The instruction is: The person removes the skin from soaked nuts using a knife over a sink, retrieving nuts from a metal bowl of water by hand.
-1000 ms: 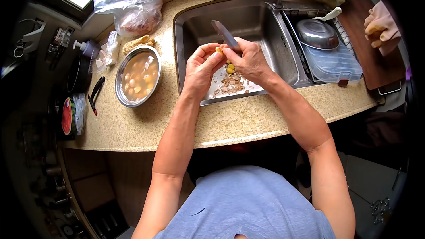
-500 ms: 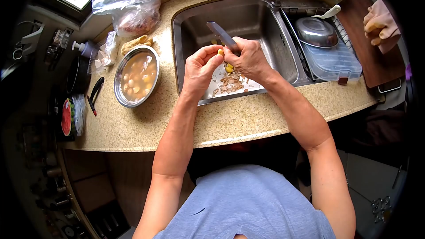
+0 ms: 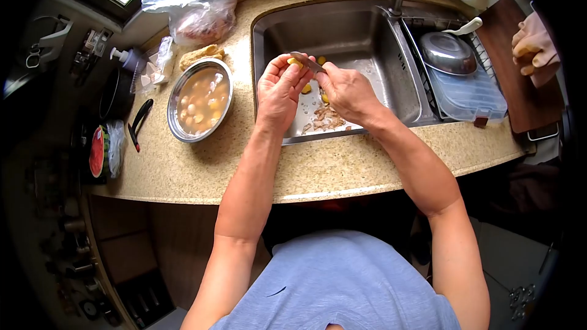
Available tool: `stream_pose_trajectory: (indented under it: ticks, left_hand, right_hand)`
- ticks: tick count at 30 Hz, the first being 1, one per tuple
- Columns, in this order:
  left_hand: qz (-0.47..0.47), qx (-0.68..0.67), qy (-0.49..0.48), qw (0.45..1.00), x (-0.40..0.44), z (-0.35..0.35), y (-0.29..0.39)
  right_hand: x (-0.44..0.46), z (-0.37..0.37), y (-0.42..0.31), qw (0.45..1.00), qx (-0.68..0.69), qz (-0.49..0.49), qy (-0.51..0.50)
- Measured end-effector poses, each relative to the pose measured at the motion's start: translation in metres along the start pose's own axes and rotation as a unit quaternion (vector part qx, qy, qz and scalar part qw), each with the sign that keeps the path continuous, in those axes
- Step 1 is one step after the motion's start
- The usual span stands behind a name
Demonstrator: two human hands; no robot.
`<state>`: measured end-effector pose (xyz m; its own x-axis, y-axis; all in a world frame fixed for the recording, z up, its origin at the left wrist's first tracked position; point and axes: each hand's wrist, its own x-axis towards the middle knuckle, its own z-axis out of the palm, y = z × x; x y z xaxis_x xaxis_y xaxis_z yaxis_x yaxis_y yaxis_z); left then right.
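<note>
My left hand [image 3: 278, 95] pinches a small yellow chestnut [image 3: 295, 63] between thumb and fingertips over the sink [image 3: 342, 24]. In my right hand [image 3: 351, 93] is a knife [image 3: 307, 62], its blade lying against the chestnut. Below the hands, brown peelings [image 3: 325, 120] and several yellow pieces [image 3: 306, 88] lie in the sink. Left of the sink stands a metal bowl [image 3: 229, 88] of cloudy water with several pale and yellow chestnuts in it.
A clear plastic bag [image 3: 199, 15] and a yellowish cloth [image 3: 202, 55] lie behind the bowl. A black-handled tool [image 3: 140, 116] is at the left. Right of the sink, a dish rack holds a metal bowl [image 3: 449, 53] and plastic container [image 3: 468, 95], beside a brown board [image 3: 520, 73].
The knife blade has swung from pointing up and away to lying across the chestnut. My hands have shifted slightly, and more yellow pieces show in the sink. The whole view has shifted a little.
</note>
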<state>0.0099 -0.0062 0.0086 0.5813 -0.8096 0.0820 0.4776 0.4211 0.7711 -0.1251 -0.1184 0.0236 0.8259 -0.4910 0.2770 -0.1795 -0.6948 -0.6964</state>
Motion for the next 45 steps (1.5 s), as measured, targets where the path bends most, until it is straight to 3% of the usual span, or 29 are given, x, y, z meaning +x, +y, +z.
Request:
stream_pose_trajectory:
  ticks: [2,9,12,15,21,23,26,30,32,35,42,45]
  left_hand:
    - [0.006,0.013,0.003,1.000,0.000,-0.002,-0.002]
    - [0.023,0.058,0.017,0.998,-0.003,0.005,-0.003]
    - [0.025,0.071,0.020,0.997,-0.003,0.002,-0.004]
    - [0.026,0.082,0.015,0.996,-0.002,0.005,-0.003]
    - [0.024,0.109,0.020,0.994,-0.005,0.007,-0.004]
    - [0.034,0.115,0.013,0.993,-0.004,0.005,-0.007]
    - [0.059,0.152,0.007,0.987,-0.005,0.007,-0.009]
    - [0.062,0.152,0.010,0.986,-0.005,0.008,-0.010]
    - [0.067,0.147,0.006,0.987,-0.004,0.008,-0.009]
    - [0.060,0.139,0.008,0.989,-0.004,0.010,-0.008]
    - [0.052,0.137,0.005,0.989,-0.007,0.015,-0.004]
    - [0.058,0.138,0.003,0.989,-0.008,0.016,-0.003]
  right_hand:
    - [0.002,-0.004,-0.003,0.997,-0.007,0.076,-0.021]
    - [0.001,-0.004,-0.001,0.999,0.000,0.028,-0.028]
    - [0.002,-0.005,0.000,0.995,-0.011,0.088,-0.037]
    - [0.001,-0.003,-0.001,0.999,0.045,0.015,-0.009]
    - [0.002,-0.004,0.000,0.996,-0.011,0.084,-0.025]
    - [0.001,-0.006,-0.006,0.998,0.047,0.043,-0.022]
    - [-0.001,0.002,0.000,0.999,-0.007,0.039,0.018]
    - [0.001,0.005,0.009,0.997,0.010,0.074,0.014]
    - [0.003,-0.003,0.003,0.983,0.153,0.098,-0.017]
    - [0.003,0.002,0.006,0.989,0.131,0.060,-0.029]
    - [0.003,-0.007,0.000,0.989,0.130,0.071,-0.011]
    - [0.003,-0.010,-0.003,0.991,0.112,0.059,-0.052]
